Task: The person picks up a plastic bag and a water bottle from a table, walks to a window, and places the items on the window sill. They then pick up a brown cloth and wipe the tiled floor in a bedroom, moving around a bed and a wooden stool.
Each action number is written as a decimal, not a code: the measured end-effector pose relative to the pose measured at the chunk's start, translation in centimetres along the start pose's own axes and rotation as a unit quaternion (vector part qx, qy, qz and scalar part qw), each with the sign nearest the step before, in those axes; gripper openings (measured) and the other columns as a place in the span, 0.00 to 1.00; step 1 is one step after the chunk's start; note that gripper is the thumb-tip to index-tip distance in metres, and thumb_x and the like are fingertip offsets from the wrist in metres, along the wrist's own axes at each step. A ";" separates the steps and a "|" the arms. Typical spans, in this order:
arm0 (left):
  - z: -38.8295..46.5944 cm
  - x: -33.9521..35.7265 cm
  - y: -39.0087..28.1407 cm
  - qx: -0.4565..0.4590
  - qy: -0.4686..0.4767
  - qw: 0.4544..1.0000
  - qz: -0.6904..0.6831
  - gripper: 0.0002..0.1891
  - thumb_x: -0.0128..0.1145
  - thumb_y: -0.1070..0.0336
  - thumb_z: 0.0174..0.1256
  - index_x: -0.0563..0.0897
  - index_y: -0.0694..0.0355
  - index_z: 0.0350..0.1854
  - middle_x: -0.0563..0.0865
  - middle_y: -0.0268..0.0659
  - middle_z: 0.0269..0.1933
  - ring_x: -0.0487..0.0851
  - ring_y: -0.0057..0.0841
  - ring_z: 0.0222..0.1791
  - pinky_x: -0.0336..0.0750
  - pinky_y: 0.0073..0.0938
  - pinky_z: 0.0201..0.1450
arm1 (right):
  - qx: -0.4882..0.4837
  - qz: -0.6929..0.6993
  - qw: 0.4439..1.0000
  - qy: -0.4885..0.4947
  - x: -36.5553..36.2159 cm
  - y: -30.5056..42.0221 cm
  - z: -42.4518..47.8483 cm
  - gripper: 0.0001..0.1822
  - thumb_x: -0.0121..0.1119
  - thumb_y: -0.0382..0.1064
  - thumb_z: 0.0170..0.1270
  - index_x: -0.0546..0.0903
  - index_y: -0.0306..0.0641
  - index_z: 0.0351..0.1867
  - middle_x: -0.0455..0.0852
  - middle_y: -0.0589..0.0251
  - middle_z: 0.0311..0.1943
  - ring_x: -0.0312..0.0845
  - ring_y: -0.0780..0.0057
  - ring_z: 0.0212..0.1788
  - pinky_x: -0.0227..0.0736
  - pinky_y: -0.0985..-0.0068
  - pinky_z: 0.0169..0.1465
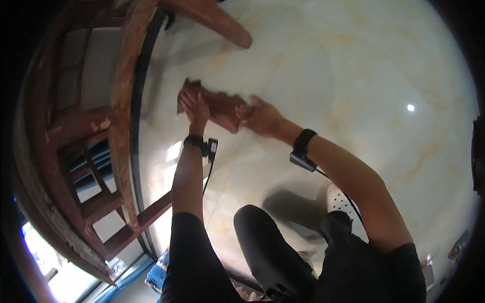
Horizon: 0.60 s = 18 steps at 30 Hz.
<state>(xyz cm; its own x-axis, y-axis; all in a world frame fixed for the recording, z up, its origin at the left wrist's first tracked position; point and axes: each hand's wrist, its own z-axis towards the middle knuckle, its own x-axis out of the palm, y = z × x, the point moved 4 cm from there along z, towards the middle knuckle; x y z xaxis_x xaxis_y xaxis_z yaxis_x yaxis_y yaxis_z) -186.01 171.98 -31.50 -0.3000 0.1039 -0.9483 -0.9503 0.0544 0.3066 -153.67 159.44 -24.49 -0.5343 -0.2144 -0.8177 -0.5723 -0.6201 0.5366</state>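
Observation:
A brown cloth (223, 108) with uneven edges lies on the glossy marbled tile floor (326, 75). Flat on the cloth's left part rests my left hand (196, 106), fingers pointing up the picture. At the cloth's right end is my right hand (263, 116), slightly blurred, its fingertips at the cloth's edge; whether they pinch it cannot be told. Both wrists wear black straps with small devices and cables.
A reddish wooden beam (212, 19) juts in at the top. Along the left stand a wooden post (123, 113) and framework with panes. My bent knees and a white perforated shoe (335, 199) are below. A blue patterned fabric (156, 274) shows at lower left.

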 end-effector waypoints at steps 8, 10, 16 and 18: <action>-2.7 -13.5 -39.5 0.183 -0.026 0.957 -0.222 0.36 0.39 0.47 0.79 0.61 0.77 0.73 0.57 0.63 0.77 0.52 0.58 0.78 0.39 0.56 0.80 | 0.300 -0.061 0.952 0.013 -15.1 -14.4 -19.0 0.22 0.43 0.47 0.80 0.74 0.48 0.69 0.72 0.70 0.72 0.65 0.75 0.74 0.42 0.54 0.79; -7.0 -18.3 -45.7 0.209 -0.010 0.890 -0.405 0.36 0.53 0.54 0.72 0.62 0.79 0.71 0.57 0.64 0.76 0.51 0.59 0.78 0.43 0.55 0.80 | 0.352 -0.103 0.930 0.040 -16.6 -14.2 -25.1 0.21 0.43 0.46 0.80 0.76 0.46 0.68 0.75 0.67 0.70 0.67 0.72 0.73 0.43 0.55 0.79; -16.4 -21.4 -50.9 0.300 0.021 0.914 -0.273 0.39 0.42 0.42 0.77 0.56 0.65 0.79 0.48 0.51 0.82 0.43 0.49 0.82 0.39 0.49 0.81 | 0.419 -0.099 0.900 0.063 -15.8 -7.1 -36.7 0.21 0.48 0.42 0.78 0.76 0.37 0.66 0.75 0.55 0.69 0.69 0.62 0.71 0.50 0.53 0.77; -17.6 -21.0 -49.0 0.294 0.030 0.920 -0.258 0.39 0.40 0.40 0.77 0.56 0.65 0.79 0.48 0.51 0.82 0.43 0.50 0.82 0.39 0.51 0.81 | 0.405 -0.086 0.906 0.085 -14.7 -4.2 -37.6 0.21 0.48 0.41 0.78 0.76 0.36 0.66 0.73 0.54 0.70 0.68 0.61 0.71 0.50 0.53 0.77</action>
<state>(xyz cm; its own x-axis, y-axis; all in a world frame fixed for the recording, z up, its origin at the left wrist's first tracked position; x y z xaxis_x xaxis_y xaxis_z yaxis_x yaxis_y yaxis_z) -134.63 149.63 -28.02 0.1575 -0.1412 -0.9774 -0.7628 0.6112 -0.2113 -120.04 136.87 -22.55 -0.3289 -0.3232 -0.8874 -0.9440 0.0876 0.3180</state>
